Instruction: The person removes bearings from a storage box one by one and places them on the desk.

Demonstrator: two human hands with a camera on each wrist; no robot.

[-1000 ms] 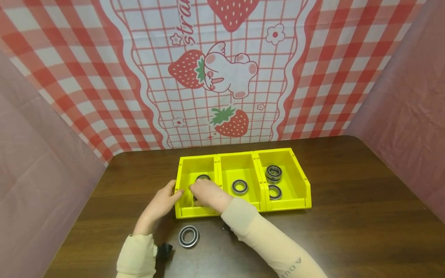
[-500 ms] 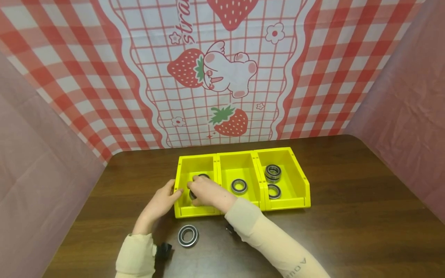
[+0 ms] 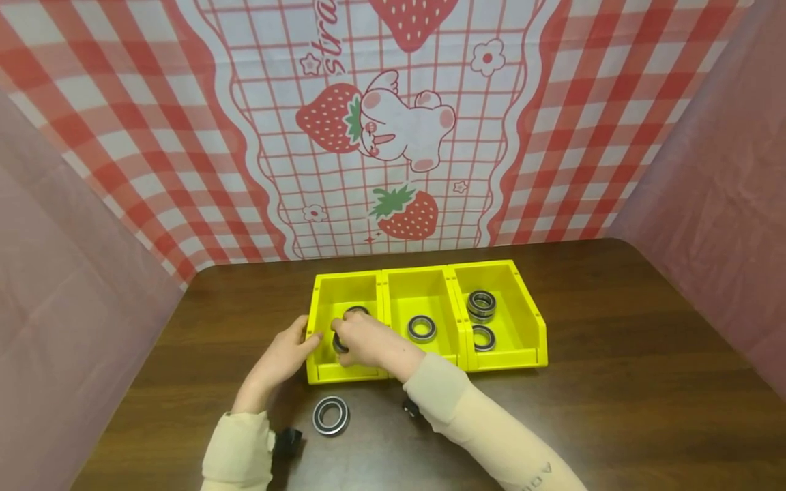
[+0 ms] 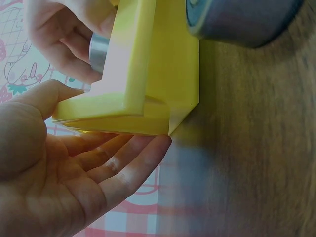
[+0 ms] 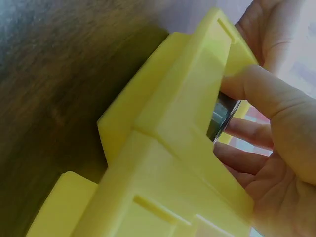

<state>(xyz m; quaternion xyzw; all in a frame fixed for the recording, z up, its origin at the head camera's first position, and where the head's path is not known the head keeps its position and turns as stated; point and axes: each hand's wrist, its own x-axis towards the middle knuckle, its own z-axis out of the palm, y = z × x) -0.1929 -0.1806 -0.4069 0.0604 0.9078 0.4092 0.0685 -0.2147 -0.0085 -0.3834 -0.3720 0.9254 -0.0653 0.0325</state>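
My left hand (image 3: 284, 354) grips the left side wall of a yellow three-compartment bin (image 3: 424, 273). In the left wrist view its thumb lies over the rim, and the fingers (image 4: 131, 168) press along the outside. Inside the left compartment, my right hand (image 3: 368, 339) pinches a ball bearing (image 5: 223, 116) between thumb and fingers; the bin wall hides part of it. Just behind that hand lies another bearing (image 3: 356, 311), partly covered. One more bearing (image 3: 331, 416) rests flat on the table in front of the bin.
The middle compartment holds a single bearing (image 3: 421, 329). In the right compartment are a small stack of bearings (image 3: 482, 305) and a separate bearing (image 3: 484, 338) by the divider. A brown wooden table (image 3: 614, 382) carries the bin; a checked strawberry cloth (image 3: 399, 204) hangs behind.
My right hand has shifted slightly within the left compartment, and the bearing at its fingertips shows more than a second ago. The left hand stays on the bin wall.
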